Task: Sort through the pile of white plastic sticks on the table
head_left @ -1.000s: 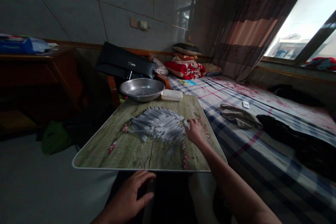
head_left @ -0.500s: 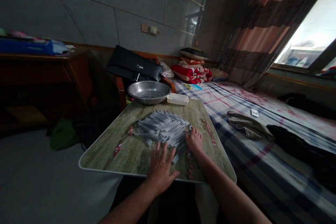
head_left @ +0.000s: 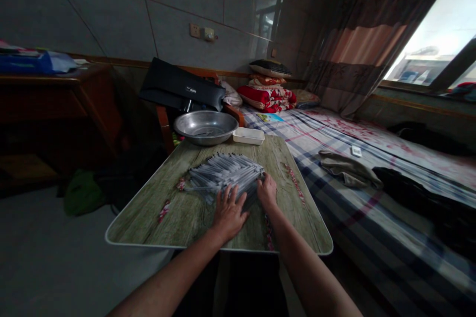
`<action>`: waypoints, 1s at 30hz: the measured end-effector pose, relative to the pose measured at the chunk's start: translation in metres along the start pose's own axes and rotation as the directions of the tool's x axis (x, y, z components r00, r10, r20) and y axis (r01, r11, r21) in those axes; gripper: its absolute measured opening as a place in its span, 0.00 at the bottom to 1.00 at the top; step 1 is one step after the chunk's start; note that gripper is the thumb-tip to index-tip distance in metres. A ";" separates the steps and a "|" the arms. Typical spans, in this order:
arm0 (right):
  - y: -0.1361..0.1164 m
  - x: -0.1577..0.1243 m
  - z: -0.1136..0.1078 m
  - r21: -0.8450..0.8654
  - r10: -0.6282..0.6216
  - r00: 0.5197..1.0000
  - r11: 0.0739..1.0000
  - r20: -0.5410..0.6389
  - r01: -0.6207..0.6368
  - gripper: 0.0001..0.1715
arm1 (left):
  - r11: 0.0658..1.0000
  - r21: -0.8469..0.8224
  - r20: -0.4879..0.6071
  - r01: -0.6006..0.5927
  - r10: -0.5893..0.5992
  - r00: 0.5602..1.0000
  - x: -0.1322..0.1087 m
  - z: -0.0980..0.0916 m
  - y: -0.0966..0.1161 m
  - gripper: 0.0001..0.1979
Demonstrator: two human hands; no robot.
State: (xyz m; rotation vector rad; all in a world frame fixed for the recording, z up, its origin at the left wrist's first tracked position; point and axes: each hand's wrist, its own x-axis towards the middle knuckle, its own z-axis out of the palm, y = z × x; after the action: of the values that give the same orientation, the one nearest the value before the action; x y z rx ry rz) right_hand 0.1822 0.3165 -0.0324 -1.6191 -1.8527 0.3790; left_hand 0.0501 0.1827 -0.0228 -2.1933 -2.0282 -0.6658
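A heap of thin grey-white sticks [head_left: 219,174] lies in the middle of a small folding table [head_left: 163,218] with a wood-print top. My left hand [head_left: 227,212] rests flat against the near edge of the heap, fingers spread over the sticks. My right hand [head_left: 267,191] presses on the heap's right end with fingers curled down; what they grip, if anything, is hidden. Both hands touch the heap.
A metal basin [head_left: 206,127] and a white shallow tray [head_left: 248,135] stand at the table's far end. A black bag [head_left: 178,90] sits on a chair behind. A bed with a plaid sheet [head_left: 334,188], folded blankets [head_left: 266,97] and dark clothes [head_left: 420,188] runs along the right.
My left hand rose from below the table edge onto the table and slid forward against the heap. My right hand moved slightly left along the heap's end, pushing the sticks closer together.
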 end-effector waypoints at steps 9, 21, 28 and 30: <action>0.003 -0.009 -0.033 -0.202 0.149 0.986 0.966 -0.080 -0.162 0.20 | 0.998 -0.012 -0.057 -0.065 0.065 0.996 0.001 -0.009 0.000 0.23; -0.002 -0.009 -0.045 -0.352 0.219 0.975 0.915 0.019 -0.199 0.15 | 0.976 -0.100 -0.085 -0.195 0.187 0.979 -0.001 -0.013 -0.002 0.20; 0.008 -0.005 -0.045 -0.041 0.236 0.969 0.970 -0.074 -0.239 0.08 | 0.968 -0.136 -0.045 -0.211 0.206 0.977 -0.001 -0.018 -0.001 0.19; 0.010 -0.002 -0.046 0.229 0.297 0.951 0.934 -0.079 -0.273 0.06 | 0.963 -0.161 -0.052 -0.216 0.210 0.976 -0.002 -0.021 0.000 0.19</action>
State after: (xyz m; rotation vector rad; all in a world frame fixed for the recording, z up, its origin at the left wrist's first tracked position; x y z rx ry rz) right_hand 0.2191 0.3076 -0.0039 -1.7222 -1.4395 0.5812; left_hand 0.0447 0.1740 -0.0047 -2.4275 -1.7429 -0.8657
